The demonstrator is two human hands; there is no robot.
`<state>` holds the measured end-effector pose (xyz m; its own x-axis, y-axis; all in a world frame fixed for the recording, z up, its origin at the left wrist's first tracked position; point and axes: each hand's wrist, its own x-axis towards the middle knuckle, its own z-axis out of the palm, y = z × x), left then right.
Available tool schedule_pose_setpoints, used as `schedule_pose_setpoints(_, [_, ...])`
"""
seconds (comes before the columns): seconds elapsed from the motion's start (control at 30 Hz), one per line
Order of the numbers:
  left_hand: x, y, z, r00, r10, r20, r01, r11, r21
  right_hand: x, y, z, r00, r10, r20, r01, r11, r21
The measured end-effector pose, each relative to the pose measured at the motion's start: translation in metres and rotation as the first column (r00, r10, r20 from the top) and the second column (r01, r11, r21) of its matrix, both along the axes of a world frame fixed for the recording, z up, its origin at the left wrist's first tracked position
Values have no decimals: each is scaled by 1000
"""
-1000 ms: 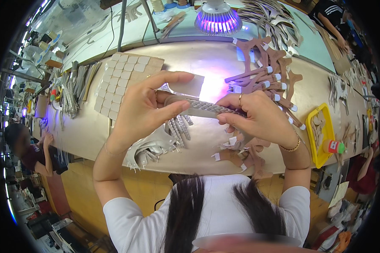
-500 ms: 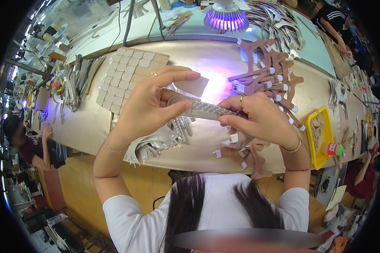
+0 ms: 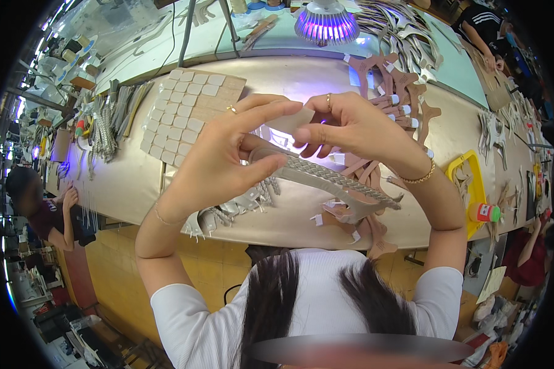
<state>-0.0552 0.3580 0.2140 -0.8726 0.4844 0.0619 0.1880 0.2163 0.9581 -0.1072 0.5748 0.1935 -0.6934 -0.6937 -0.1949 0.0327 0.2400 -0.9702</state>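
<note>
My left hand (image 3: 221, 147) grips one end of a silver-grey braided strap (image 3: 341, 177) between thumb and fingers. The strap slants down to the right, its far end free above the table. A small beige rounded patch (image 3: 291, 121) stands at my left index fingertip. My right hand (image 3: 360, 130) pinches the patch's right edge with thumb and fingers, apart from the strap. Beneath the hands lie more silver braided straps (image 3: 231, 206) and brown forked leather pieces (image 3: 378, 237).
Left of my hands, a brown board (image 3: 218, 101) carries rows of pale patches. A glowing purple lamp (image 3: 326, 24) hangs at the far side. To the right are a yellow tray (image 3: 454, 169) and a green-capped bottle (image 3: 487, 213). Other people sit at both sides.
My right hand has let go of the braided strap and moved up and left to the patch. The strap's free end now hangs lower to the right.
</note>
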Motion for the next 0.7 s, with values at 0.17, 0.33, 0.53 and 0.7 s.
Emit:
schedule_pose_setpoints(0.17, [7,-5,8,998,68,1,-68,995,76,14,6,-1,951,94,-294,-88,996,33])
schedule_pose_setpoints(0.33, [13,-14,20,983,166,-82,-152,976,154,25,14,20,892,365,-267,-233,877,421])
schedule_pose_setpoints(0.53, [21,-83,45,726,538,-427,-370,830,417,42,1,64,965,160,-207,-155,987,43])
schedule_pose_setpoints(0.7, [60,-162,58,474,672,-569,-474,740,478,45,-44,33,987,138,-87,-161,906,-391])
